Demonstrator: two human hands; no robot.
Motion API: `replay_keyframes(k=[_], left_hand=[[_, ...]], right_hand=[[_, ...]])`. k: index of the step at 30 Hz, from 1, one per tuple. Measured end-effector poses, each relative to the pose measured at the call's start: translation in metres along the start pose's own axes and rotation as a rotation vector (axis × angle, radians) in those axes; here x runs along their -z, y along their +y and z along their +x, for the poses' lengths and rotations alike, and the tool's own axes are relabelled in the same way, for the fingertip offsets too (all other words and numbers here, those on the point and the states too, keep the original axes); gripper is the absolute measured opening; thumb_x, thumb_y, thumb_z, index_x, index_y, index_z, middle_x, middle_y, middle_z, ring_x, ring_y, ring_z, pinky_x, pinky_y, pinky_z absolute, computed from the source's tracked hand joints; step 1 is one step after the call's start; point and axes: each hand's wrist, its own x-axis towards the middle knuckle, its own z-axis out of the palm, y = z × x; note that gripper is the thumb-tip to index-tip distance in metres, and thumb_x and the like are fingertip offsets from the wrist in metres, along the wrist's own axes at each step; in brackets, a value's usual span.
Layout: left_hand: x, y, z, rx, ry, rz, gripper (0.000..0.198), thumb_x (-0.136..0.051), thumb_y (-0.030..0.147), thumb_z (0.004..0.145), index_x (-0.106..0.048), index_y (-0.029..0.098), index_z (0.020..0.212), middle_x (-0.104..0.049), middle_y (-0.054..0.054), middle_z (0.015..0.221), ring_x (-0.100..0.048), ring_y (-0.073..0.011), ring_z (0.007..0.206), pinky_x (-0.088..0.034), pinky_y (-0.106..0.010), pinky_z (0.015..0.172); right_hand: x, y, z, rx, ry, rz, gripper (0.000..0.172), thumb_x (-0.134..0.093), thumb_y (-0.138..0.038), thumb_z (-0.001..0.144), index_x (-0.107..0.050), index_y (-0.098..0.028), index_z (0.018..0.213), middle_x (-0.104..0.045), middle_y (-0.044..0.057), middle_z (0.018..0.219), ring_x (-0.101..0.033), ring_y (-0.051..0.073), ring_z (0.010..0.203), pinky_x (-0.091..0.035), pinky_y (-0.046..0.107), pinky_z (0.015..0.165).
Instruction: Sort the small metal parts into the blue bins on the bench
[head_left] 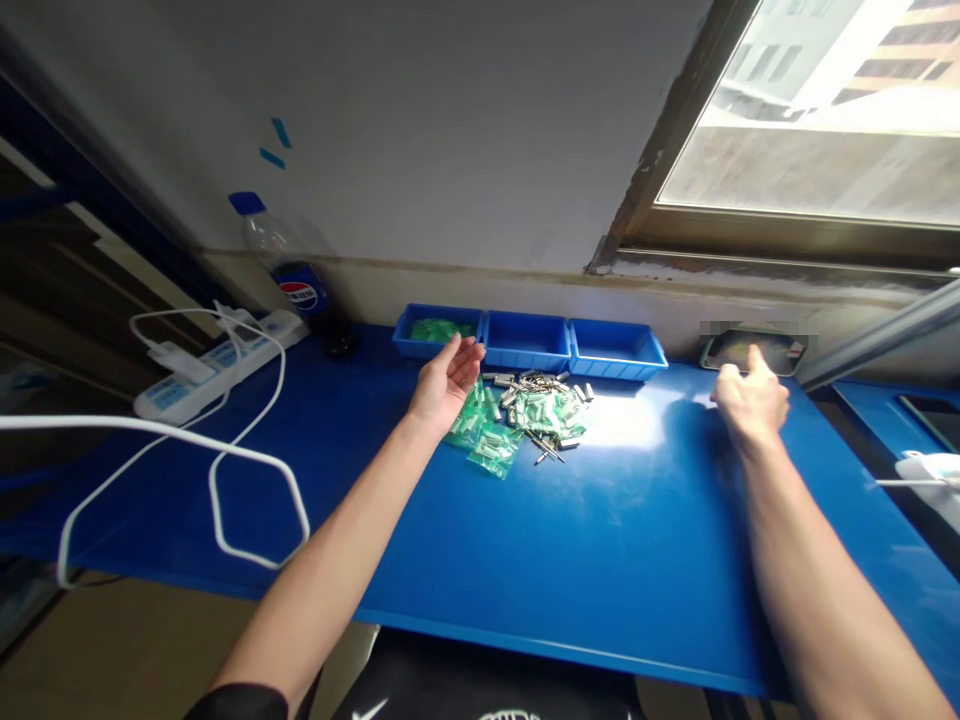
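Observation:
My left hand (448, 385) is palm up with loosely curled fingers and nothing in it, just left of a pile of small metal parts (551, 400) and green plastic packets (495, 448). My right hand (752, 400) points its index finger at a phone (757, 350) propped against the wall; the fingertip overlaps the screen's lower part, and contact cannot be made out. The other fingers of that hand are curled in. Behind the pile stand three joined blue bins: the left bin (402, 338) holds green packets, while the middle bin (527, 345) and right bin (619, 350) show bare insides.
A cola bottle (300, 285) stands at the back left. Beside it lies a white power strip (217, 368), with a looping white cable (217, 490) over the left side of the blue table (585, 570). A window (810, 170) is above right.

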Motion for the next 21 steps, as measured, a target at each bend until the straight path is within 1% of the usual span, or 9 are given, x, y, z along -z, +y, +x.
replay_keyframes(k=[1,3,4,6,8,11,15,18,21], left_hand=[[-0.001,-0.001,-0.002,0.013,-0.011,0.028,0.018,-0.072,0.024,0.097,-0.076,0.007,0.095,-0.081,-0.009,0.085,-0.078,-0.0119,0.072,-0.06,-0.016,0.062],[-0.002,-0.003,-0.004,0.022,-0.025,0.077,0.02,-0.073,0.027,0.097,-0.077,0.008,0.096,-0.081,-0.009,0.084,-0.077,-0.0112,0.07,-0.058,-0.015,0.058],[-0.002,-0.004,-0.004,0.02,-0.03,0.095,0.021,-0.073,0.028,0.097,-0.077,0.008,0.096,-0.081,-0.009,0.085,-0.077,-0.0111,0.07,-0.057,-0.015,0.058],[-0.002,-0.003,-0.004,0.015,-0.034,0.123,0.023,-0.073,0.031,0.096,-0.078,0.009,0.097,-0.081,-0.008,0.085,-0.077,-0.0109,0.07,-0.056,-0.016,0.057],[-0.001,-0.002,-0.004,0.012,-0.033,0.139,0.024,-0.073,0.033,0.096,-0.078,0.01,0.097,-0.081,-0.007,0.084,-0.076,-0.0103,0.069,-0.055,-0.016,0.056],[0.002,-0.002,-0.003,-0.01,-0.039,0.18,0.024,-0.074,0.035,0.094,-0.079,0.011,0.095,-0.081,-0.007,0.084,-0.075,-0.0097,0.067,-0.054,-0.016,0.057],[0.003,-0.006,-0.005,-0.165,-0.111,0.366,0.03,-0.082,0.041,0.084,-0.08,0.011,0.091,-0.081,-0.008,0.084,-0.074,-0.0109,0.07,-0.054,-0.016,0.061],[0.002,-0.011,-0.011,-0.26,-0.176,0.516,0.035,-0.082,0.047,0.082,-0.08,0.012,0.089,-0.08,-0.009,0.082,-0.074,-0.0128,0.07,-0.054,-0.019,0.064],[-0.002,-0.015,-0.017,-0.299,-0.236,0.608,0.036,-0.08,0.049,0.084,-0.08,0.013,0.088,-0.079,-0.009,0.081,-0.073,-0.0145,0.07,-0.055,-0.022,0.066]], right_hand=[[-0.003,0.003,0.008,-0.083,-0.103,-0.035,0.068,-0.053,-0.029,0.091,-0.052,-0.018,0.158,-0.074,0.033,0.113,-0.069,0.037,0.093,-0.038,0.044,0.07],[-0.006,0.004,0.018,-0.139,-0.172,-0.055,0.066,-0.051,-0.03,0.093,-0.053,-0.021,0.158,-0.072,0.035,0.12,-0.068,0.038,0.097,-0.035,0.046,0.071],[-0.007,0.003,0.02,-0.147,-0.187,-0.055,0.064,-0.051,-0.03,0.093,-0.055,-0.021,0.156,-0.071,0.035,0.121,-0.067,0.038,0.098,-0.034,0.046,0.072],[-0.008,-0.001,0.023,-0.158,-0.19,-0.057,0.063,-0.051,-0.03,0.092,-0.059,-0.018,0.153,-0.07,0.037,0.12,-0.066,0.038,0.098,-0.033,0.047,0.073],[-0.008,-0.003,0.024,-0.184,-0.182,-0.057,0.063,-0.052,-0.03,0.09,-0.06,-0.012,0.15,-0.069,0.039,0.118,-0.065,0.037,0.094,-0.032,0.048,0.072],[-0.008,-0.004,0.024,-0.212,-0.152,-0.05,0.065,-0.053,-0.03,0.089,-0.058,-0.007,0.15,-0.068,0.039,0.114,-0.062,0.033,0.084,-0.031,0.047,0.071],[-0.009,-0.004,0.019,-0.181,-0.157,-0.028,0.067,-0.056,-0.032,0.089,-0.057,-0.014,0.153,-0.07,0.032,0.107,-0.055,0.028,0.073,-0.031,0.046,0.07],[-0.009,-0.003,0.019,-0.164,-0.162,-0.019,0.06,-0.056,-0.032,0.088,-0.066,-0.013,0.144,-0.069,0.029,0.1,-0.05,0.025,0.067,-0.031,0.046,0.069],[-0.005,-0.003,0.02,-0.165,-0.145,-0.006,0.054,-0.057,-0.031,0.086,-0.073,-0.012,0.134,-0.068,0.027,0.095,-0.048,0.024,0.066,-0.032,0.045,0.068]])
